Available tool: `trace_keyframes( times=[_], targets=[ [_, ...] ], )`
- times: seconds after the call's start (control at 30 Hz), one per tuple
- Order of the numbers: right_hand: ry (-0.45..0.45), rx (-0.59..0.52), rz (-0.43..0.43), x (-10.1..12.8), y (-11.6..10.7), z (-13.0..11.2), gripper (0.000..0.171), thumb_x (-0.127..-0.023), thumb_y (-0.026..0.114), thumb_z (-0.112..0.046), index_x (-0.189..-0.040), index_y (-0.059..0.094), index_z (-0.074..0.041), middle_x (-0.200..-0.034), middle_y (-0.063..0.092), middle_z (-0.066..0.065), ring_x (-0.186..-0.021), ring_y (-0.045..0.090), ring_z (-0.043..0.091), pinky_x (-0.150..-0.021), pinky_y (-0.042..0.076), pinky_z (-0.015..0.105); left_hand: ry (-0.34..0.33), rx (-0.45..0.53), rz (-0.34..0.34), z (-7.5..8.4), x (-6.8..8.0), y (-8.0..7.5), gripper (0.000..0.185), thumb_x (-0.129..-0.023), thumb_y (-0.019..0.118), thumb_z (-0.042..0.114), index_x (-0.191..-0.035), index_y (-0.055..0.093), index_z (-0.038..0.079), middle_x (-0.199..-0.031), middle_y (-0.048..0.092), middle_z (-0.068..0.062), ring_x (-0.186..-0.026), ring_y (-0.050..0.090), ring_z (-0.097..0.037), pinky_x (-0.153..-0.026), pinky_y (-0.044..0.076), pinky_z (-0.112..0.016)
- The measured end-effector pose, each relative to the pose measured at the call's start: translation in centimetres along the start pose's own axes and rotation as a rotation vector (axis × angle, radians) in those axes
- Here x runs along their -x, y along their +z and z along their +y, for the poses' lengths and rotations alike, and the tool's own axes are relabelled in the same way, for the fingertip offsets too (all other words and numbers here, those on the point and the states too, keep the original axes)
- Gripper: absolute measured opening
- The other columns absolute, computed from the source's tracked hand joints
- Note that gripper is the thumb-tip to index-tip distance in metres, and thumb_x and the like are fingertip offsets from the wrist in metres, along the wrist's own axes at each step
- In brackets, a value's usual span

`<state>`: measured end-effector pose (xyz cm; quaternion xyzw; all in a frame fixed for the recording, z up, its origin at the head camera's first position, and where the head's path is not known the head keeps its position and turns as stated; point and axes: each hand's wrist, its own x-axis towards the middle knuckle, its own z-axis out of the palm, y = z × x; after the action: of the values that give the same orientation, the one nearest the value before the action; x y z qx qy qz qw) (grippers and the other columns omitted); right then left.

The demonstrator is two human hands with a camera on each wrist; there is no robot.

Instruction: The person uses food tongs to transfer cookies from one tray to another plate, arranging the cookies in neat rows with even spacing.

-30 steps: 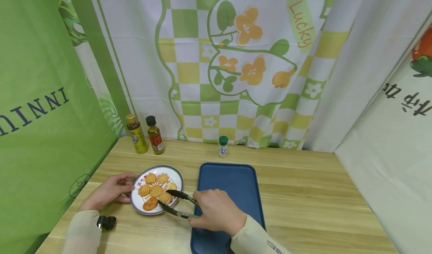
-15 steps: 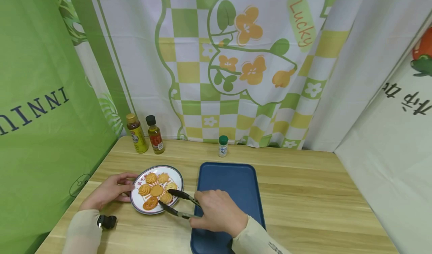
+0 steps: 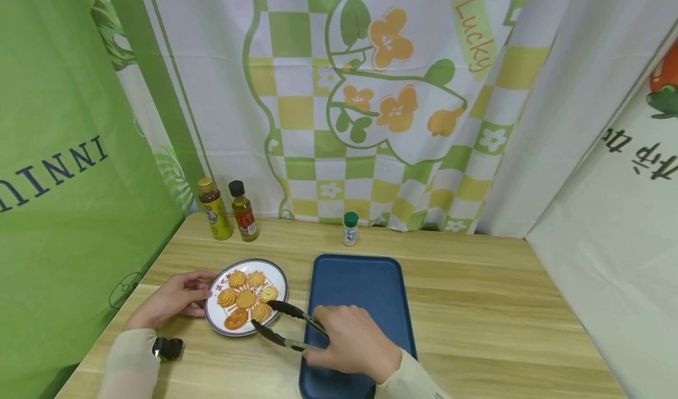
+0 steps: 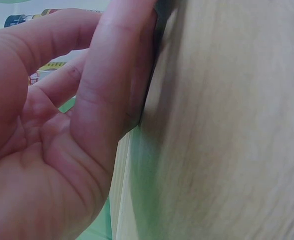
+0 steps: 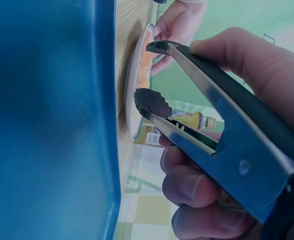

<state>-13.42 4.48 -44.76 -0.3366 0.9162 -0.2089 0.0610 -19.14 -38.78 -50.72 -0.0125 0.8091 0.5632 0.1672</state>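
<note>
On the table, a white plate (image 3: pixel 214 315) with a dark rim bears several cookies. Among them are a flat round cookie (image 3: pixel 246 299) in the middle, swirled cookies (image 3: pixel 227 298) and a pretzel-shaped one (image 3: pixel 235 319). My left hand (image 3: pixel 175 299) holds the plate by its left rim; the left wrist view shows curved fingers (image 4: pixel 112 75) low by the tabletop. With my right hand (image 3: pixel 352 340) I grip black-tipped tongs (image 3: pixel 291 310) over the blue tray's left edge. The tongs' tips are spread apart at the plate's right side, with nothing visible between them in the right wrist view.
The dark blue tray (image 3: pixel 357 281) lies right of the plate. At the back stand a yellow-labelled bottle (image 3: pixel 216 213), a red-labelled bottle (image 3: pixel 245 215) and a green-capped shaker (image 3: pixel 350 229). A patterned curtain (image 3: pixel 296 116) hangs behind the table.
My right hand and the tongs have drawn slightly right and toward me, so the tips have shifted toward the plate's right rim. My left hand and the plate have stayed in place.
</note>
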Motion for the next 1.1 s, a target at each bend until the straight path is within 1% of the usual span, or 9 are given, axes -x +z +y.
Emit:
trace_keyframes(
  times=[0.17,0.23,0.43,0.63,0.8,0.87,0.9,1.03,1.1],
  targets=[
    [0.034,-0.019,0.012,0.7,0.3,0.8,0.048,-0.091,0.084,-0.050,-0.121,0.079,-0.014,-0.073,0.057,-0.012,-0.056,0.040,0.003,-0.045,0.032,0.019,-0.002,0.002,-0.003,0.0,0.1,0.1,0.066,-0.105,0.068,-0.001,-0.164,0.039,-0.014,-0.121,0.063,-0.018,-0.089,0.074,-0.022,-0.079,0.077,-0.038],
    [0.049,-0.021,0.018,1.1,0.4,1.2,0.049,-0.091,0.084,-0.052,-0.121,0.078,-0.014,-0.077,0.062,-0.011,-0.058,0.043,0.002,-0.046,0.035,0.019,-0.004,0.002,-0.001,-0.1,0.1,0.1,0.066,-0.106,0.068,-0.001,-0.164,0.039,-0.013,-0.121,0.063,-0.017,-0.090,0.074,-0.022,-0.079,0.077,-0.038],
    [0.102,-0.008,0.046,2.5,0.3,2.3,0.043,-0.091,0.085,-0.053,-0.113,0.075,-0.017,-0.077,0.061,-0.011,-0.060,0.044,0.003,-0.046,0.035,0.020,0.006,-0.005,-0.003,-0.2,0.0,0.1,0.065,-0.107,0.068,0.000,-0.164,0.040,-0.013,-0.123,0.063,-0.019,-0.090,0.074,-0.022,-0.079,0.077,-0.038],
    [0.168,0.009,0.090,4.1,-0.2,3.7,0.052,-0.090,0.088,-0.057,-0.118,0.074,-0.014,-0.084,0.067,-0.011,-0.063,0.049,0.003,-0.048,0.039,0.021,0.006,-0.001,0.000,-0.2,0.0,0.1,0.065,-0.106,0.068,-0.001,-0.163,0.039,-0.014,-0.121,0.064,-0.017,-0.088,0.074,-0.021,-0.079,0.077,-0.038],
    [0.243,0.003,0.147,5.2,-1.1,4.9,0.057,-0.089,0.090,-0.056,-0.120,0.075,-0.011,-0.075,0.060,-0.009,-0.060,0.048,0.005,-0.046,0.037,0.024,0.007,-0.010,0.001,-0.5,-0.1,-0.1,0.065,-0.107,0.068,0.000,-0.164,0.039,-0.013,-0.122,0.064,-0.018,-0.089,0.075,-0.022,-0.079,0.077,-0.038],
    [0.291,0.005,0.170,5.7,-1.5,5.5,0.057,-0.088,0.092,-0.054,-0.121,0.075,-0.011,-0.074,0.061,-0.008,-0.061,0.051,0.007,-0.048,0.040,0.026,0.006,-0.014,0.003,-0.6,-0.2,-0.1,0.064,-0.108,0.067,0.000,-0.164,0.039,-0.013,-0.123,0.064,-0.018,-0.090,0.075,-0.022,-0.079,0.077,-0.038],
    [0.316,0.007,0.180,5.9,-1.7,5.8,0.057,-0.087,0.093,-0.053,-0.121,0.074,-0.010,-0.076,0.063,-0.007,-0.063,0.054,0.008,-0.049,0.044,0.028,0.005,-0.017,0.003,-0.7,-0.2,-0.1,0.064,-0.108,0.067,0.000,-0.164,0.039,-0.013,-0.123,0.064,-0.018,-0.090,0.075,-0.022,-0.080,0.077,-0.038],
    [0.427,0.019,0.200,6.7,-2.5,7.3,0.064,-0.085,0.095,-0.050,-0.127,0.073,-0.008,-0.088,0.075,0.001,-0.072,0.066,0.014,-0.058,0.058,0.038,-0.003,-0.020,0.009,-0.8,-0.3,-0.1,0.065,-0.108,0.067,0.000,-0.165,0.039,-0.012,-0.123,0.064,-0.017,-0.089,0.074,-0.021,-0.079,0.077,-0.037],
    [0.474,0.030,0.204,7.2,-2.9,8.2,0.069,-0.086,0.095,-0.051,-0.133,0.071,-0.006,-0.095,0.079,0.005,-0.075,0.070,0.017,-0.061,0.063,0.042,-0.004,-0.021,0.009,-0.8,-0.4,-0.1,0.064,-0.108,0.067,0.000,-0.165,0.039,-0.012,-0.123,0.064,-0.017,-0.089,0.074,-0.021,-0.079,0.077,-0.037]
  ],
)
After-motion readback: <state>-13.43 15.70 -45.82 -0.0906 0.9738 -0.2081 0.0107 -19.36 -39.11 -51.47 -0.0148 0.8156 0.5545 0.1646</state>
